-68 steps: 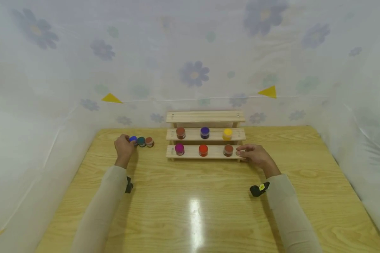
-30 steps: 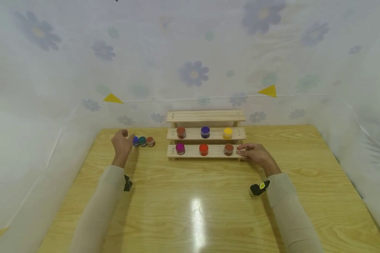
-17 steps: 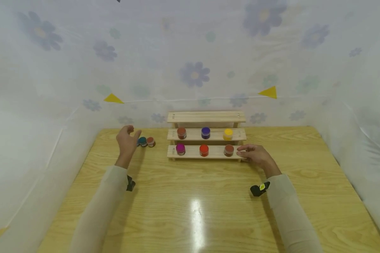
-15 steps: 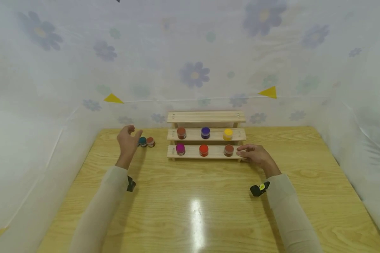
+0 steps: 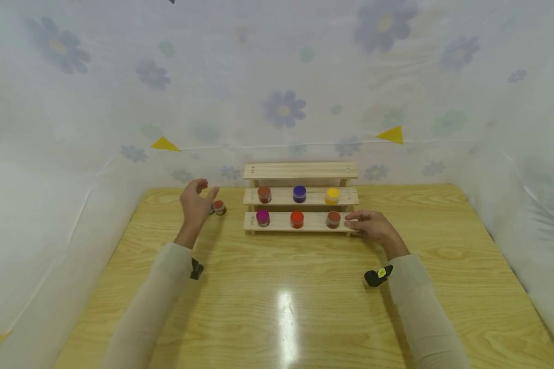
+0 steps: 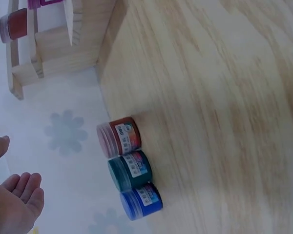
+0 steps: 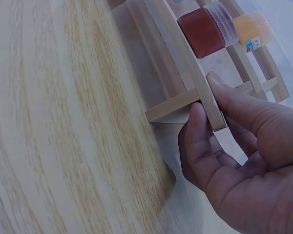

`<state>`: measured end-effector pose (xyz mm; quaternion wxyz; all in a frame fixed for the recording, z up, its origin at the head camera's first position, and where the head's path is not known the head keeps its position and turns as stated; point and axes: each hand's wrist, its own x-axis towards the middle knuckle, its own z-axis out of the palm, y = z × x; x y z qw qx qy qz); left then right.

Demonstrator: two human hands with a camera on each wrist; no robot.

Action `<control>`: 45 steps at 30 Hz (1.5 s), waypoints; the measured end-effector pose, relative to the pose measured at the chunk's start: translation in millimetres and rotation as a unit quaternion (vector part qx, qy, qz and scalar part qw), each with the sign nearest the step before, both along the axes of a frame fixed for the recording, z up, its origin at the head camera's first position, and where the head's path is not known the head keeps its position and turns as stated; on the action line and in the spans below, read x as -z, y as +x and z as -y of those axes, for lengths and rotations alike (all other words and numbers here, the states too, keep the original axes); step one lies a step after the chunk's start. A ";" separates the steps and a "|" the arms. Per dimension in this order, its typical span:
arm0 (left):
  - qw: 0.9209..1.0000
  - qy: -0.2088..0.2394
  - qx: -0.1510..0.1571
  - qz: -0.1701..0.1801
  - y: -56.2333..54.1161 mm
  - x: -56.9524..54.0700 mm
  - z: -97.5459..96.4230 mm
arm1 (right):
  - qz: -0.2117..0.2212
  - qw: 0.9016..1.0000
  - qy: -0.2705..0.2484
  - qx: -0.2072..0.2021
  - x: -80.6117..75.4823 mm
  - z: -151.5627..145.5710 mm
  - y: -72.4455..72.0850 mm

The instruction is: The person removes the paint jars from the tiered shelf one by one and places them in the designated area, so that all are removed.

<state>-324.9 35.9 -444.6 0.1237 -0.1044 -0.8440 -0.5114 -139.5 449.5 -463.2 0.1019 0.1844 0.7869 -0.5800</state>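
Observation:
My left hand (image 5: 196, 206) hovers above three small paint jars at the table's left, thumb and fingers spread apart and holding nothing. The left wrist view shows those jars in a touching row: reddish-brown (image 6: 127, 135), dark green (image 6: 133, 170) and blue (image 6: 142, 201). In the head view the hand hides the blue one and most of the green. A three-step wooden rack (image 5: 301, 170) stands at the back of the table. My right hand (image 5: 374, 227) pinches the right end of its lowest step, thumb above and fingers beneath, beside a brown jar (image 5: 333, 219).
On the lowest step also stand a magenta jar (image 5: 263, 218) and a red jar (image 5: 297, 219). The middle step bears a brown jar (image 5: 264, 194), a dark blue jar (image 5: 299, 193) and a yellow jar (image 5: 332, 196). Flowered white sheeting (image 5: 281, 61) rises behind the table (image 5: 240, 287).
My left hand has let go of the blue jar, lifted, and moved right over the row. My right hand has kept its hold on the rack.

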 end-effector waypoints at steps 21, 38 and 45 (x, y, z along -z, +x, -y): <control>0.998 0.017 0.056 -0.025 19.7 -13.8 -38.7 | 0.004 1.000 0.023 -0.007 -1.7 0.8 0.2; 0.995 0.000 0.103 -0.007 34.4 -7.6 -71.9 | 0.002 1.000 0.013 -0.002 0.0 -1.8 -1.1; 0.993 0.003 0.120 0.008 39.2 -7.2 -82.1 | 0.001 1.000 -0.003 -0.002 -5.3 0.9 0.9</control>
